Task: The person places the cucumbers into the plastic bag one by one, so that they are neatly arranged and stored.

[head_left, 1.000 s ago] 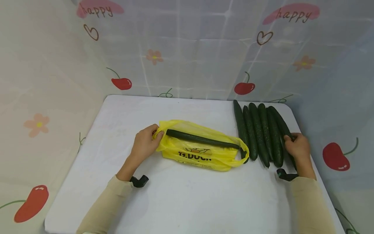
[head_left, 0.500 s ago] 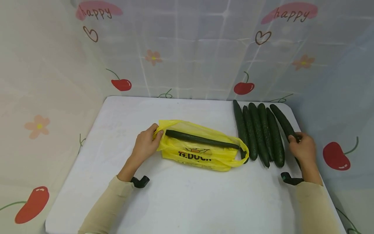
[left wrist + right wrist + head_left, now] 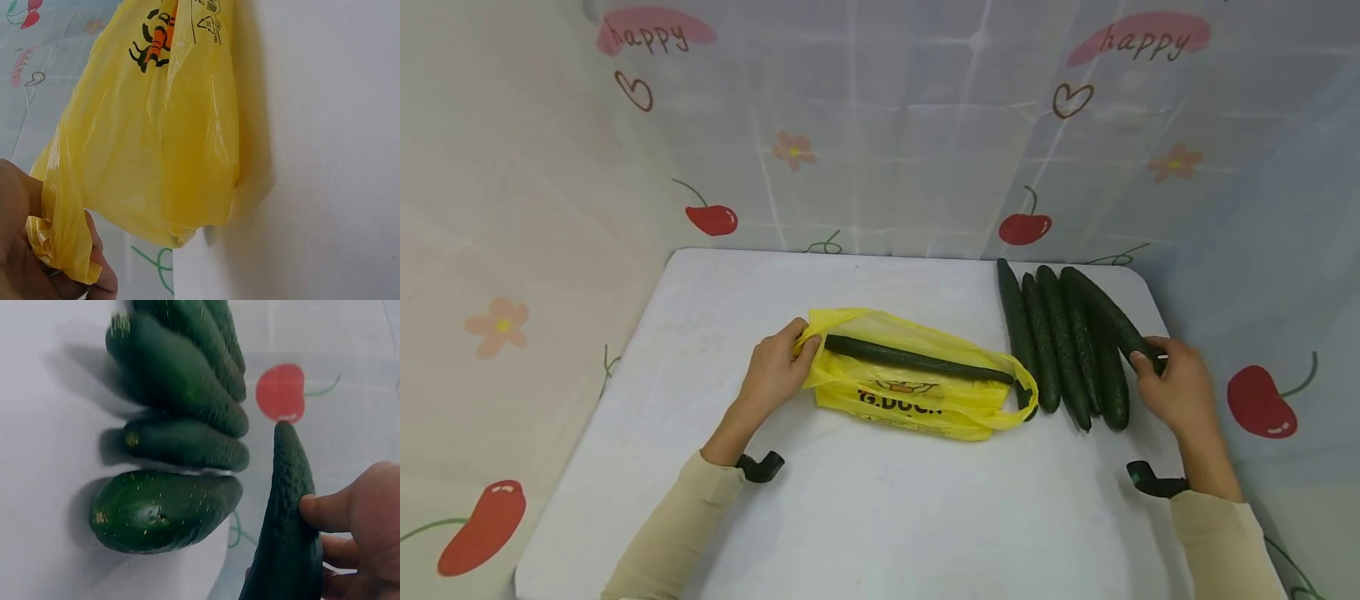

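My left hand pinches one end of a yellow plastic bag lettered "G.DUCK", its gathered handle bunched between the fingers in the left wrist view. One dark green cucumber lies lengthwise along the bag. At the right, my right hand grips another cucumber near its close end, thumb on top in the right wrist view. That cucumber slants over part of a row of several cucumbers. The bag's other handle loop lies by the leftmost cucumber of the row.
The white table has rounded corners. A curtain printed with cherries and flowers stands behind it and at both sides. Black camera mounts are strapped at both wrists.
My right hand first drew the outermost cucumber rightward, away from the row. Now it has lifted that cucumber, whose far end has swung left over the others. The left hand and bag stay put.
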Available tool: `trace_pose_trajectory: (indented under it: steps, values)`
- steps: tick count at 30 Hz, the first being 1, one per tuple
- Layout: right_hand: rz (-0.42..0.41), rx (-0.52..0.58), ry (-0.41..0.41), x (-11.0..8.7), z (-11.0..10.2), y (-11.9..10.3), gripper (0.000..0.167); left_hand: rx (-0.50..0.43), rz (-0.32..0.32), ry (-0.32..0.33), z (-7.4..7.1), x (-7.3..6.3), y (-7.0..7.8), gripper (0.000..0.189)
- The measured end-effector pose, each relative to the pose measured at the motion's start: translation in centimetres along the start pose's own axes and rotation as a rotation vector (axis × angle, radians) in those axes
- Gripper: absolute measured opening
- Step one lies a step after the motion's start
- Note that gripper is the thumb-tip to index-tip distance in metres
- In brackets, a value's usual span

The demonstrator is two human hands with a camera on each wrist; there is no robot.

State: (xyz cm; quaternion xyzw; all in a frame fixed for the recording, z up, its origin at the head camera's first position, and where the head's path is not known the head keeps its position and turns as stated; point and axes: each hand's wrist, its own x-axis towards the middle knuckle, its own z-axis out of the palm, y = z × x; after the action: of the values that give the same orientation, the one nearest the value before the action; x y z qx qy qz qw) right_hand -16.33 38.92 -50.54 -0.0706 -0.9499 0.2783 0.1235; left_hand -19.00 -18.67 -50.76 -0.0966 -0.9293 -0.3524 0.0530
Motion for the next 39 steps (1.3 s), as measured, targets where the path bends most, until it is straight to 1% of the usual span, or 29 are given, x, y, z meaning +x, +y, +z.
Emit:
trace_pose_trajectory:
  steps: [7, 12, 15, 21, 25, 28, 30, 36, 39]
  values:
    - [-0.121, 0.022, 0.019, -1.0, 0.1, -2.4, 0.037, -0.016, -0.016, -0.005, -0.1, 0.1, 0.2, 0.019]
    - [-0.163, 0.041, 0.020, -1.5, 0.1, -3.8, 0.036, -0.027, -0.012, -0.006, 0.0, 0.2, 0.1, 0.019]
    - [-0.198, 0.052, 0.007, -1.7, 0.2, -4.6, 0.037, -0.025, -0.012, -0.003, 0.1, 0.2, 0.1, 0.018]
    - [-0.263, 0.083, -0.053, -2.3, 0.5, -6.2, 0.038, -0.025, -0.012, -0.006, 0.3, 0.2, 0.1, 0.019]
    - [-0.281, 0.102, -0.124, -2.7, 0.7, -7.4, 0.039, -0.034, -0.010, 0.011, 0.5, 0.1, 0.0, 0.018]
    - [-0.284, 0.112, -0.181, -2.9, 1.1, -8.1, 0.040, -0.035, -0.013, 0.013, 0.7, -0.1, -0.2, 0.018]
    - [-0.300, 0.121, -0.205, -3.1, 1.4, -8.4, 0.039, -0.034, -0.012, 0.013, 0.8, -0.2, -0.3, 0.018]
    - [-0.418, 0.116, -0.214, -3.4, 2.2, -9.3, 0.037, -0.041, 0.017, 0.020, 0.8, 0.1, -0.2, 0.021]
    - [-0.458, 0.103, -0.254, -3.3, 2.6, -9.7, 0.036, -0.047, 0.026, 0.015, 0.6, 0.4, 0.0, 0.023]
